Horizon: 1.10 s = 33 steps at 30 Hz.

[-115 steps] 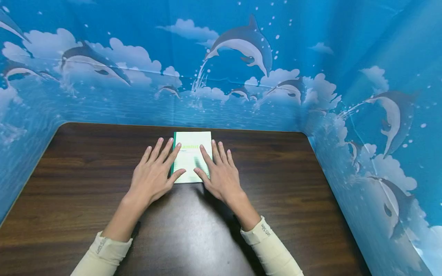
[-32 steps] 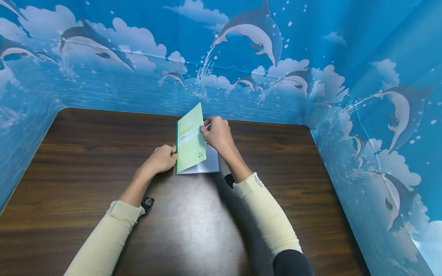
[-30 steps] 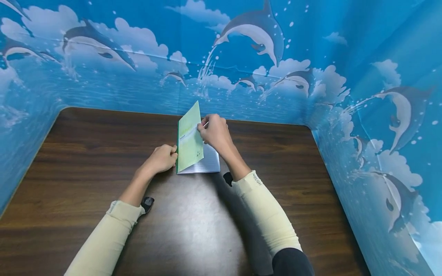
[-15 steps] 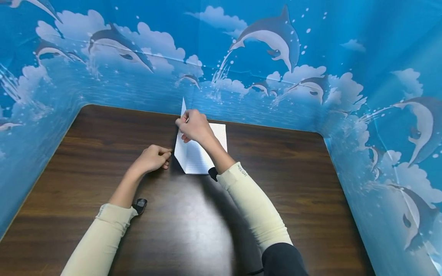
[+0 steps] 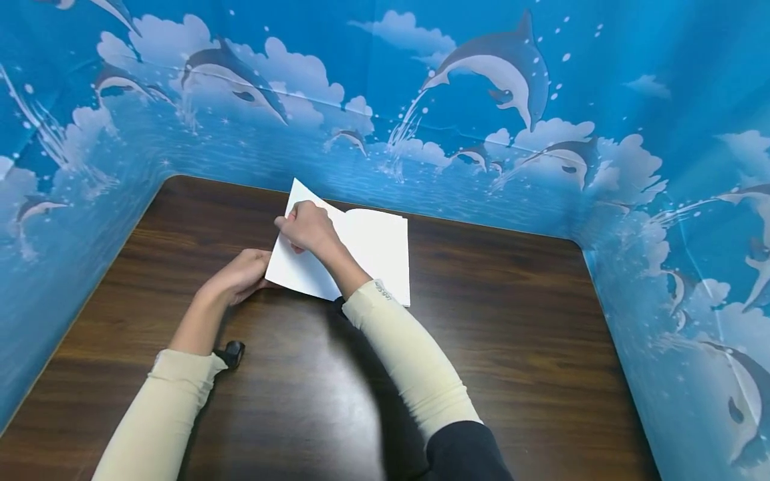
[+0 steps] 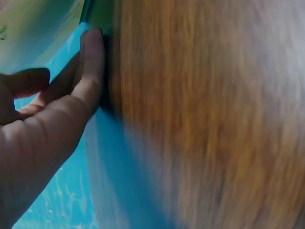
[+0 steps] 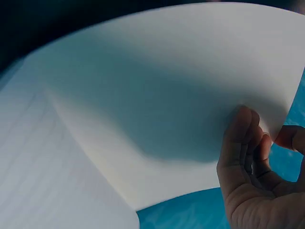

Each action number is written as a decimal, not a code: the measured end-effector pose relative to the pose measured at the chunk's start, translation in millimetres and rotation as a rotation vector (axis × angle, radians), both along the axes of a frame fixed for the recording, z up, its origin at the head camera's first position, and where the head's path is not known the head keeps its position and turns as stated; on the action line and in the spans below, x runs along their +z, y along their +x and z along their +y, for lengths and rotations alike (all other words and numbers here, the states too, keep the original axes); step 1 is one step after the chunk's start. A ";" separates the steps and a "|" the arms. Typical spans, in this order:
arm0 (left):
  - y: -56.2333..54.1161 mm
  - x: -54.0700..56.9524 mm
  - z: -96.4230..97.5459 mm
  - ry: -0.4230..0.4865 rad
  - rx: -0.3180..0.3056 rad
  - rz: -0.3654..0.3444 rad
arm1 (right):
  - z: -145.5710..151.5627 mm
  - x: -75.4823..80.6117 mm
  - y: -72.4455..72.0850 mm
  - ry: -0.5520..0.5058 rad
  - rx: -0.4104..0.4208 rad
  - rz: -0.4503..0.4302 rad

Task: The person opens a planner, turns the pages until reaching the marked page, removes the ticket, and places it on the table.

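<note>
Right hand (image 5: 309, 227) pinches the outer edge of the raised cover (image 5: 295, 268) of the notebook (image 5: 379, 257), which lies open on the table (image 5: 511, 334): white inside, pages faintly lined. Left hand (image 5: 240, 272), fingers loosely extended, holding nothing, sits at the notebook's left, fingertips partly behind the cover. Wood extends nearside and right of the notebook; dolphin-print cloth (image 5: 271, 153) borders the table edge just beyond it.

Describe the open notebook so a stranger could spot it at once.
Find the dark wooden table in front of the blue dolphin curtain. Near its far edge lies the open notebook, its raised left side pinched by the right hand. Its broad, bright white pages set it apart from the cream sleeves.
</note>
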<state>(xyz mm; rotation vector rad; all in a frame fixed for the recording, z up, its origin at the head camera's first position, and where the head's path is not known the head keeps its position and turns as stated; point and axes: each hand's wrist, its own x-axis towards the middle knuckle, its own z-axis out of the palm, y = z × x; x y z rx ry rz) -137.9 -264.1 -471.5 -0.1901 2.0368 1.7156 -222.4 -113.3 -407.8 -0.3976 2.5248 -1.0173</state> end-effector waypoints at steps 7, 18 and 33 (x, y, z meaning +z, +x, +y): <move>-0.9 3.1 -10.2 -0.005 0.041 -0.043 | -27.7 -48.0 -14.7 0.060 -0.037 -0.019; -3.0 2.1 -12.9 -0.198 0.121 0.039 | -49.9 -97.5 -13.1 0.031 -0.158 -0.087; -14.5 3.4 -7.0 -0.521 0.084 0.065 | -54.1 -107.2 -21.8 0.206 -0.135 -0.078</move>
